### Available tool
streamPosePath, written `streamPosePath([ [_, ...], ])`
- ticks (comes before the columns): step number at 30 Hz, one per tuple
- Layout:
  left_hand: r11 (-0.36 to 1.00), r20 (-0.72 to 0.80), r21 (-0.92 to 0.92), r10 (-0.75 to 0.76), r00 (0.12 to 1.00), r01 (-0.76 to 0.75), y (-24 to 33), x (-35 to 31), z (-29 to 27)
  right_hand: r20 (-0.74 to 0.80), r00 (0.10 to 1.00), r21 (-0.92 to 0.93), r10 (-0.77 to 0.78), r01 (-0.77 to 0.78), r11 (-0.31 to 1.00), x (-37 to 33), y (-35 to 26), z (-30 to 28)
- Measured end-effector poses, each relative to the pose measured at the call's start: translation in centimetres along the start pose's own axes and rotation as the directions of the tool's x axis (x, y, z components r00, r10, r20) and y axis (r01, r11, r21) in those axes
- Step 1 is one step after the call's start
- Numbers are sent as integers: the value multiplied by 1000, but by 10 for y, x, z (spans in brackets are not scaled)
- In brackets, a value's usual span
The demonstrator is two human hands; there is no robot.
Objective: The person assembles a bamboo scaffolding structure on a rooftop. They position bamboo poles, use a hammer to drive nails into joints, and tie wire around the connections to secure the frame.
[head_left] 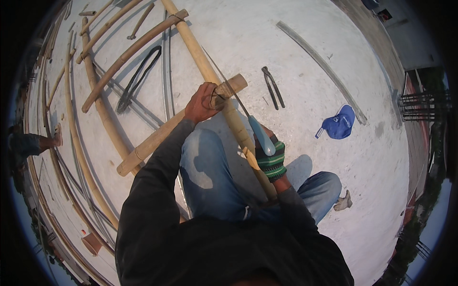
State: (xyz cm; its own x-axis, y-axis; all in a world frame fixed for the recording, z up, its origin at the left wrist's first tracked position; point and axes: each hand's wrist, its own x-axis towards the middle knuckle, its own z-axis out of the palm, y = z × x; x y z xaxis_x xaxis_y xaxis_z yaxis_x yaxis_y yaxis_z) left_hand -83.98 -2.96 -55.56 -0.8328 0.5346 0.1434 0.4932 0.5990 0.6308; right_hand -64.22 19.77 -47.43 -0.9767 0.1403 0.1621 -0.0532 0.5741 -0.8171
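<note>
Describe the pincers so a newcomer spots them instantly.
On the pale floor, find the blue cap and the long bamboo pole left of it. The pincers lie between them, head pointing up the picture. Two dark, splayed handles set them apart from the cap and the single long grey strip.

one teal-handled tool (261, 136), one blue cap (340, 123), one pincers (268, 77), over six bamboo poles (157, 139)

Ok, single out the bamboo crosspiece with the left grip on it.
The near crosspiece, just beyond the left knee: the left grip is on it, near its right end. The next crosspiece up has no grip on it.
</note>
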Motion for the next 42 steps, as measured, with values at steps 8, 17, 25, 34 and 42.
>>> streamPosePath([
  [8,966,-87,98,-233,969,241,-5,4,3,-305,946,-30,108,-123,992,-14,26,10],
  [17,978,-101,-84,-197,975,189,-19,7,10,-333,898,-531,286,-429,730,-39,186,0],
  [25,870,42,-393,-307,951,298,-35,12,-2,-20,828,-860,561,-300,413,-5,187,20],
  [34,894,-106,-447,-94,990,38,-38,11,-2,55,847,-774,529,-299,558,158,211,50],
  [42,841,-213,-541,-116,970,-18,-44,11,3,135,823,-839,551,-201,506,166,238,39],
])
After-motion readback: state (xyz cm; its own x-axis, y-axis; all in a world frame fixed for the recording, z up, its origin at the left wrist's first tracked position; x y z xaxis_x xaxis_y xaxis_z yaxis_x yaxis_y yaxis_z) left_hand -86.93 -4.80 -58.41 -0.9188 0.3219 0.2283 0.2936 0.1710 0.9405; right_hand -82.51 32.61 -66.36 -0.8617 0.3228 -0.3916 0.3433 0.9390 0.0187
